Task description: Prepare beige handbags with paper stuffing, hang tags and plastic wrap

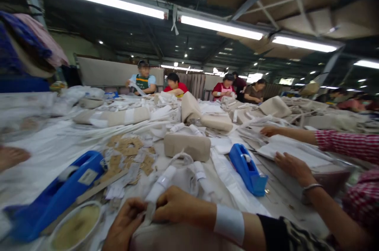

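Observation:
At the bottom centre lies a beige bag [177,237], partly cut off by the frame edge. My left hand [126,221] pinches one side of a pale strap end [150,212] at the bag's top edge. From the right, my right hand [173,205] grips the same strap end with curled fingers. White wrapping [161,183] covers part of the strap just above my hands, and a second wrapped strap section [200,172] stands to its right. A white band circles my right wrist.
Blue tape dispensers stand at left [65,191] and right [248,170]. A round tub [75,225] sits at lower left, near cardboard tags [130,148]. Beyond is a beige bag [187,146]. At right, a co-worker's hands [293,168] touch white sheets; another hand shows far left.

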### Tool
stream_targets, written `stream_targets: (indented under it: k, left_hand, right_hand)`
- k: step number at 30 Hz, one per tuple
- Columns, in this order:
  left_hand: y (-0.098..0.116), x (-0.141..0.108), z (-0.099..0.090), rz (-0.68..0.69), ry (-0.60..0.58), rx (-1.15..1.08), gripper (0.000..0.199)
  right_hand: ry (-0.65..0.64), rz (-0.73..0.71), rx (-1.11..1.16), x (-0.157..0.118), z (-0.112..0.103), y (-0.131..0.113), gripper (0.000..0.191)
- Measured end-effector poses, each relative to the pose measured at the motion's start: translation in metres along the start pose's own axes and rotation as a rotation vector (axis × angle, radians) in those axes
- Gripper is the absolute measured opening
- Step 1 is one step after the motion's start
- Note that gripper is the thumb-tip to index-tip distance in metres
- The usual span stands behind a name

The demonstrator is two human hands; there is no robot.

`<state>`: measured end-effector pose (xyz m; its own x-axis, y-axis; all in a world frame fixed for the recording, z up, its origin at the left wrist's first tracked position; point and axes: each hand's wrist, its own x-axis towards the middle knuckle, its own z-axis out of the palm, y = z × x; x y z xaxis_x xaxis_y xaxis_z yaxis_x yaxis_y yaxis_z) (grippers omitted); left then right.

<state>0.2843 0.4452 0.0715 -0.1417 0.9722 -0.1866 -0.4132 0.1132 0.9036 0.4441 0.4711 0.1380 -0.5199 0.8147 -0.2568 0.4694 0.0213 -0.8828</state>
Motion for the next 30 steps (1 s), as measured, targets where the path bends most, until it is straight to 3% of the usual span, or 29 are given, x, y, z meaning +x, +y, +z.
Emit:
stream_targets:
  k: [4,9,13,19,24,30]
  left_hand:
    - [0.01,0.0,-0.009,-0.039,-0.203,0.106,0.033]
    - [0.014,0.005,-0.011,-0.255,-0.396,0.05,0.039]
    - [0.005,0.007,-0.01,-0.208,-0.358,-0.022,0.038]
    - [-0.009,0.007,-0.017,-0.154,-0.284,-0.094,0.033]
    - [0.002,-0.009,-0.022,-0.169,-0.385,-0.089,0.027]
    - [0.015,-0.026,-0.021,-0.042,-0.601,0.145,0.06]
  right_hand:
    - [0.038,-0.083,-0.185,0.005,0.005,0.01,0.019]
    - [0.068,-0.219,-0.252,0.016,0.007,0.023,0.015]
    - [0.018,-0.192,-0.256,0.017,0.007,0.028,0.017]
    - [0.063,-0.124,-0.287,0.013,0.005,0.026,0.027]
    - [0.112,-0.129,-0.355,0.002,0.006,0.018,0.024]
    - [0.165,-0.077,-0.401,-0.004,0.011,0.003,0.02]
